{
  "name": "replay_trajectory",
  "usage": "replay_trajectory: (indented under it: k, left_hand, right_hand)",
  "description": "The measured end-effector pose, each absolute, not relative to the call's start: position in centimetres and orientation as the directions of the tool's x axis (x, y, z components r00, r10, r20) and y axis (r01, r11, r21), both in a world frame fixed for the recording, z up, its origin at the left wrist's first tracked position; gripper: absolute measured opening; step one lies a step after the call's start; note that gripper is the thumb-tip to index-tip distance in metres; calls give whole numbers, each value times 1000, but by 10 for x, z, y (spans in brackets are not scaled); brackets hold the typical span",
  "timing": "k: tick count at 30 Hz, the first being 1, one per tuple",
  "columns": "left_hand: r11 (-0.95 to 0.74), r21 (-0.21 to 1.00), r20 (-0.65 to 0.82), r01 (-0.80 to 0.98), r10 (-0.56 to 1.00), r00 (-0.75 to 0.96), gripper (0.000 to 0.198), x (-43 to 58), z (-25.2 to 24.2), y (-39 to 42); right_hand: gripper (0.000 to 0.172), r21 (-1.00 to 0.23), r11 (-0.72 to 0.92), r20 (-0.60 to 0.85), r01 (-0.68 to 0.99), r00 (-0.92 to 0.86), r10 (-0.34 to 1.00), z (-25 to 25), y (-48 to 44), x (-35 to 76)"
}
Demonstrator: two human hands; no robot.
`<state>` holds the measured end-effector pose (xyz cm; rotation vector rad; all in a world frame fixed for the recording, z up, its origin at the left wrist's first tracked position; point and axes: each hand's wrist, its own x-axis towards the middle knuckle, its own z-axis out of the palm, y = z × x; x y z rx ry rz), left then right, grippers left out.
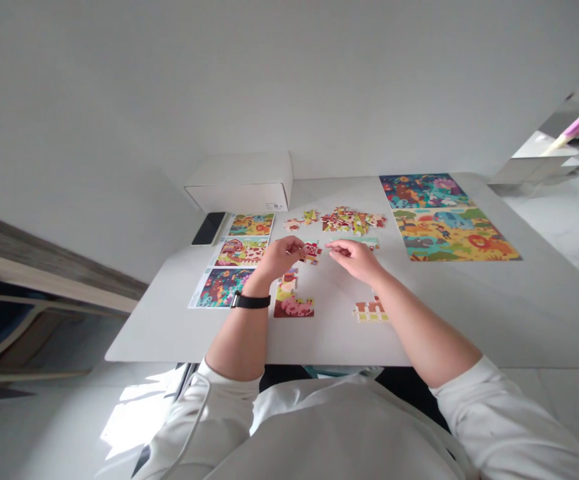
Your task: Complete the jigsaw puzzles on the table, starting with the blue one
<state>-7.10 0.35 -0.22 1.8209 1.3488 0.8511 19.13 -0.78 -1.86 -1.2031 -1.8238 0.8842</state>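
My left hand (284,256) is over the table beside a joined puzzle section with a red barn (312,249); its fingers are pinched together, and what they hold, if anything, is too small to make out. Just right of the barn section, my right hand (353,257) has its thumb and fingers close together, their contents unclear. A joined section with a pink pig (295,305) lies nearer my body. Another section with a pale fence (369,313) lies partly behind my right forearm. Beyond my hands is a pile of loose puzzle pieces (346,220).
A white box (239,196) stands at the back left, with a dark phone (209,229) before it. A sheet with three small pictures (204,293) lies left. Two finished puzzles, a night scene (422,191) and a savanna scene (454,235), lie right.
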Motion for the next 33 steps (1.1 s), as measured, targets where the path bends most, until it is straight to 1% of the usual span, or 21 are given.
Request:
replay_trajectory:
  k: [2, 4, 7, 13, 15, 19, 24, 28, 33]
  left_hand:
    - [-169, 885, 110, 434, 981, 158, 34, -83, 0, 8]
    - [-136, 900, 110, 415, 990, 87, 36, -92, 3, 10]
    - [-110, 874, 109, 473, 994, 31, 37, -97, 8, 8]
    - [-93, 827, 116, 554, 993, -7, 35, -103, 14, 5]
    - [-70, 816, 94, 574, 995, -12, 35, -108, 13, 6]
    - [-29, 773, 13, 634, 999, 31, 35, -120, 8, 8]
    - [67, 711, -95, 700, 995, 1, 35, -125, -1, 12]
    - [77, 625, -187, 777, 981, 53, 30, -125, -4, 14]
    - [57, 531, -170, 845, 985, 40, 29, -123, -8, 14]
  right_hand:
    - [29, -844, 331, 235, 422, -263, 936, -16, -8, 194]
    - [28, -828, 348, 247, 439, -273, 930, -14, -8, 196]
    - [26, -807, 363, 245, 466, -294, 924, -12, -9, 196]
    - [23, -773, 386, 216, 503, -364, 906, -6, -15, 192]
    - [22, -759, 397, 204, 517, -390, 898, -5, -17, 192]
    - [23, -722, 424, 173, 546, -452, 875, -8, -17, 191]
    - [23, -687, 461, 136, 561, -524, 841, -19, -15, 190]
    - [22, -679, 463, 107, 570, -547, 830, -23, -15, 190]
    - [22, -662, 475, 100, 579, -561, 822, -23, -16, 189]
